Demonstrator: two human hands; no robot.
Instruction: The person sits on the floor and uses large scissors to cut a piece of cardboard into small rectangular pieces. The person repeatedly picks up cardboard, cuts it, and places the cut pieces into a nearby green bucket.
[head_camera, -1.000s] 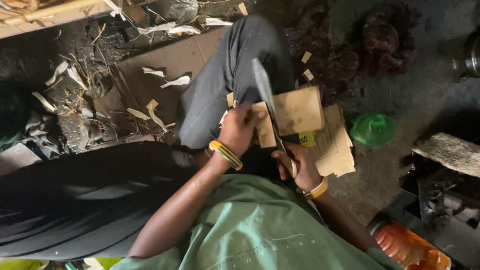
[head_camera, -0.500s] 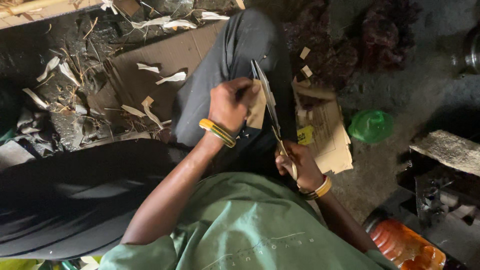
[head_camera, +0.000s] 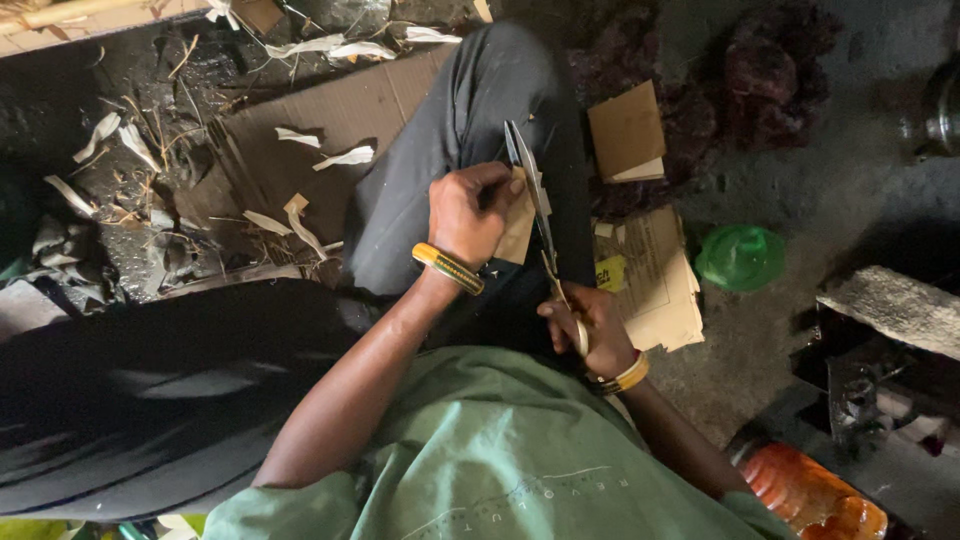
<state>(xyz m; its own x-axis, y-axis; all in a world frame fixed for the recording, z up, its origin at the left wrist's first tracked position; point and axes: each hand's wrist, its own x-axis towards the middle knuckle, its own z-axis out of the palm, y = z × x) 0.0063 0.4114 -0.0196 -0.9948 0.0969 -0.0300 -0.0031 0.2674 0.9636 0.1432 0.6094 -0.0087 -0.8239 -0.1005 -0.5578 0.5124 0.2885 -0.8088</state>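
I see a dark dirt floor (head_camera: 830, 130). On it, at upper left, lies a flattened cardboard sheet (head_camera: 300, 140) with pale shavings (head_camera: 345, 157). Cardboard pieces (head_camera: 655, 285) and a green bag (head_camera: 740, 257) lie at centre right.

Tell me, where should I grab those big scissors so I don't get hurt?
Grab the scissors by the handle loops at the near end, where the right hand holds them now. Come from the body's side, behind the blades: they point away, up past the left hand pinching the cardboard piece. The long blades are thin and sharp-edged; the looped handles are made for fingers.
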